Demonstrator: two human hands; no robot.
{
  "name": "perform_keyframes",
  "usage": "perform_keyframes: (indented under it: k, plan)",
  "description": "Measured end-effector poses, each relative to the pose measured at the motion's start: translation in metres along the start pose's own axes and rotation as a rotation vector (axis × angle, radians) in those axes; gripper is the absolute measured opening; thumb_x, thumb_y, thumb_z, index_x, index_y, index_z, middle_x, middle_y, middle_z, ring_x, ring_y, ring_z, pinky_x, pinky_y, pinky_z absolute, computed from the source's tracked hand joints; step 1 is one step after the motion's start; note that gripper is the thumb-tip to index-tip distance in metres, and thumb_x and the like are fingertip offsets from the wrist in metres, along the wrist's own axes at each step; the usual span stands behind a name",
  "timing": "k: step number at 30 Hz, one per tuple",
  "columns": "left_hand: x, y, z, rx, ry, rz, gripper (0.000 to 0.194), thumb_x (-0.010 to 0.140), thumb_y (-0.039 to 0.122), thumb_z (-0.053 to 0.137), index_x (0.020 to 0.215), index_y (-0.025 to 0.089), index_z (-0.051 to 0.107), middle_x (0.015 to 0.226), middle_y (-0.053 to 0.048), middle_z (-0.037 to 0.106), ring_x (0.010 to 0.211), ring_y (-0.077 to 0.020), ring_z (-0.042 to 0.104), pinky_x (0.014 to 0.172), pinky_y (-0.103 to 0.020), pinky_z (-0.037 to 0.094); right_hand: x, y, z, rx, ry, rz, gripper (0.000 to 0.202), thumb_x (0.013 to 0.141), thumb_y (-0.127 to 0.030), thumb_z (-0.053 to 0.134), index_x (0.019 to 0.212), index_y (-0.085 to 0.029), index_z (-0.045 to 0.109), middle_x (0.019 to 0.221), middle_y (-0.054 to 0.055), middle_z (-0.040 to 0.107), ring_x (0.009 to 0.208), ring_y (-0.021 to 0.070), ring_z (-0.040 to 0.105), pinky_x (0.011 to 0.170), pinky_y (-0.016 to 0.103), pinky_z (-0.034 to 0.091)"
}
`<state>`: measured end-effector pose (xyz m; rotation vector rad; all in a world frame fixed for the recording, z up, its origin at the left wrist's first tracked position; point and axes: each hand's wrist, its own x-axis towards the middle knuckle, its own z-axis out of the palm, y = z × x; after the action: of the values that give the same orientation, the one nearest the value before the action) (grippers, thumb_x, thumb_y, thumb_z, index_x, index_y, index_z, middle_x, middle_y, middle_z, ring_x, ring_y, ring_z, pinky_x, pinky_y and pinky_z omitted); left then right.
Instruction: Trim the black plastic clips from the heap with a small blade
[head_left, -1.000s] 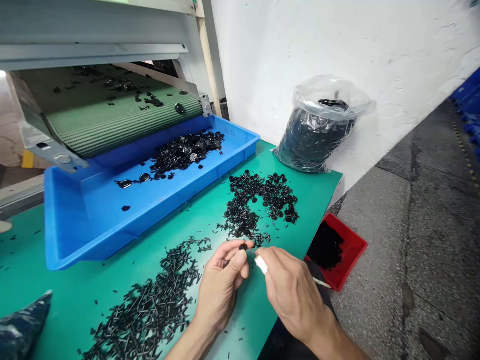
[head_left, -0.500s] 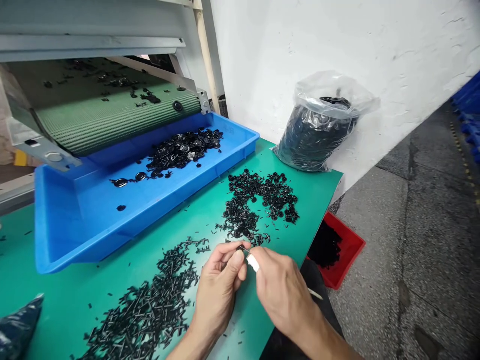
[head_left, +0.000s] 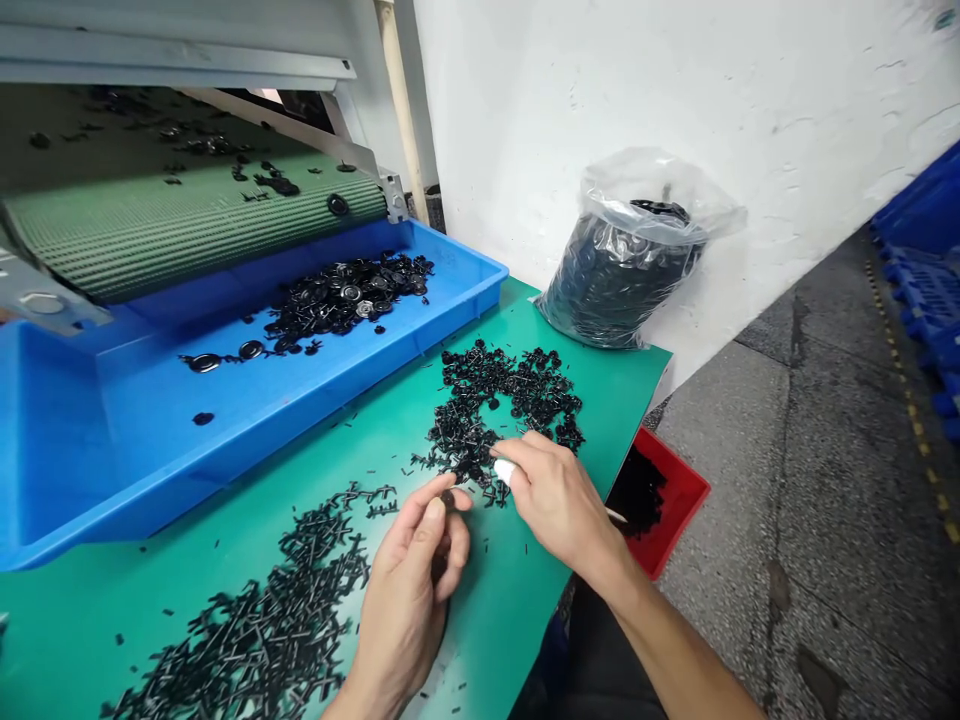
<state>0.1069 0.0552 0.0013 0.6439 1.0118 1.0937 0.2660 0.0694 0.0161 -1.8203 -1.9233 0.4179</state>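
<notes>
My left hand (head_left: pixel 416 575) is closed over the green table, pinching a small dark part (head_left: pixel 448 498) between thumb and fingertips; its exact shape is mostly hidden. To its right, my right hand (head_left: pixel 559 500) has moved apart, with a white cover (head_left: pixel 505 471) on its thumb. Its fingers curl round a thin pale-handled tool (head_left: pixel 616 515), whose end sticks out by the heel of the hand. Just beyond the fingertips lies a pile of small black plastic parts (head_left: pixel 469 425). Left of my left hand spreads a heap of black branched plastic pieces (head_left: pixel 277 620).
A blue tray (head_left: pixel 315 400) holding black discs sits under a green conveyor belt (head_left: pixel 202 240). At the table's far corner a clear bag (head_left: pixel 615 270) of black parts leans on the white wall (head_left: pixel 510 120). Below the right edge stands a red bin (head_left: pixel 686 495) with black contents.
My right hand has drawn away from my left, up toward the small-parts pile. The left hand shifted slightly left and still pinches its part. The whole view has turned a little rightward.
</notes>
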Motion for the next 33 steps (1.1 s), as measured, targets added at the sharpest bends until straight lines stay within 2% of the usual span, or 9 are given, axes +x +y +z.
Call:
perform_keyframes:
  k: [4, 7, 10, 14, 19, 23, 27, 30, 33]
  plan:
    - [0.001, 0.002, -0.002, -0.055, -0.044, -0.043, 0.020, 0.090, 0.035, 0.062, 0.100, 0.017, 0.067, 0.082, -0.002, 0.061, 0.049, -0.0048, 0.031, 0.038, -0.015, 0.021, 0.016, -0.008, 0.004, -0.060, -0.078, -0.035, 0.034, 0.087, -0.003, 0.045, 0.103, -0.022, 0.069, 0.090, 0.004, 0.060, 0.073, 0.0158, 0.058, 0.063, 0.026, 0.037]
    - [0.002, 0.003, -0.005, -0.047, -0.111, -0.070, 0.021, 0.092, 0.037, 0.060, 0.092, 0.016, 0.065, 0.065, 0.002, 0.054, 0.047, -0.0052, 0.025, 0.039, -0.016, 0.018, 0.021, -0.007, 0.005, -0.049, -0.090, -0.059, 0.034, 0.085, -0.001, 0.044, 0.101, -0.021, 0.067, 0.090, 0.004, 0.059, 0.074, 0.0157, 0.057, 0.064, 0.026, 0.038]
    - [0.002, 0.002, -0.006, -0.009, -0.149, -0.097, 0.029, 0.093, 0.042, 0.056, 0.083, 0.016, 0.063, 0.054, 0.005, 0.046, 0.045, -0.0057, 0.024, 0.041, -0.017, 0.018, 0.018, -0.001, 0.003, -0.010, -0.096, -0.089, 0.034, 0.082, 0.001, 0.045, 0.100, -0.020, 0.064, 0.093, 0.002, 0.059, 0.080, 0.0150, 0.058, 0.070, 0.025, 0.040]
    - [0.001, -0.001, -0.004, 0.033, -0.117, -0.147, 0.038, 0.090, 0.051, 0.057, 0.072, 0.018, 0.055, 0.049, 0.006, 0.042, 0.044, -0.0065, 0.024, 0.040, -0.019, 0.015, 0.006, -0.001, -0.006, 0.096, -0.087, -0.114, 0.031, 0.081, 0.001, 0.044, 0.096, -0.022, 0.059, 0.096, 0.000, 0.060, 0.085, 0.0131, 0.058, 0.073, 0.022, 0.041]
    - [0.002, -0.008, -0.006, 0.137, -0.136, -0.040, 0.036, 0.087, 0.050, 0.063, 0.106, 0.020, 0.061, 0.054, 0.008, 0.044, 0.047, -0.0076, 0.029, 0.043, -0.020, 0.018, -0.012, -0.020, -0.009, 0.281, -0.046, -0.093, 0.029, 0.078, 0.002, 0.045, 0.087, -0.022, 0.058, 0.091, -0.002, 0.058, 0.078, 0.0115, 0.054, 0.066, 0.022, 0.038]
    - [0.003, -0.010, -0.010, 0.136, -0.150, -0.044, 0.039, 0.085, 0.048, 0.067, 0.108, 0.016, 0.065, 0.053, 0.008, 0.041, 0.049, -0.0072, 0.028, 0.044, -0.020, 0.019, -0.019, -0.026, -0.005, 0.326, -0.033, -0.085, 0.026, 0.081, 0.000, 0.045, 0.085, -0.022, 0.058, 0.089, -0.002, 0.057, 0.079, 0.0121, 0.054, 0.068, 0.024, 0.039]
    - [0.003, -0.007, -0.009, 0.074, -0.139, -0.065, 0.034, 0.084, 0.043, 0.070, 0.104, 0.016, 0.070, 0.057, 0.006, 0.047, 0.049, -0.0058, 0.030, 0.044, -0.018, 0.020, -0.025, -0.019, -0.009, 0.400, -0.064, -0.133, 0.039, 0.081, 0.002, 0.038, 0.101, -0.022, 0.060, 0.099, 0.001, 0.059, 0.089, 0.0137, 0.057, 0.079, 0.026, 0.044]
    - [0.004, -0.004, -0.007, -0.009, -0.131, -0.073, 0.028, 0.082, 0.037, 0.074, 0.100, 0.016, 0.072, 0.074, 0.000, 0.060, 0.051, -0.0041, 0.033, 0.042, -0.016, 0.020, -0.031, -0.015, -0.012, 0.376, -0.099, -0.155, 0.055, 0.079, 0.003, 0.035, 0.124, -0.021, 0.053, 0.111, 0.006, 0.060, 0.101, 0.0168, 0.058, 0.087, 0.031, 0.046]
    - [0.005, -0.003, -0.007, -0.055, -0.123, -0.080, 0.028, 0.082, 0.033, 0.074, 0.104, 0.016, 0.072, 0.085, -0.003, 0.065, 0.050, -0.0030, 0.034, 0.039, -0.015, 0.019, -0.036, -0.014, -0.011, 0.276, -0.118, -0.132, 0.059, 0.082, -0.002, 0.036, 0.138, -0.020, 0.044, 0.109, 0.008, 0.066, 0.097, 0.0192, 0.063, 0.081, 0.032, 0.048]
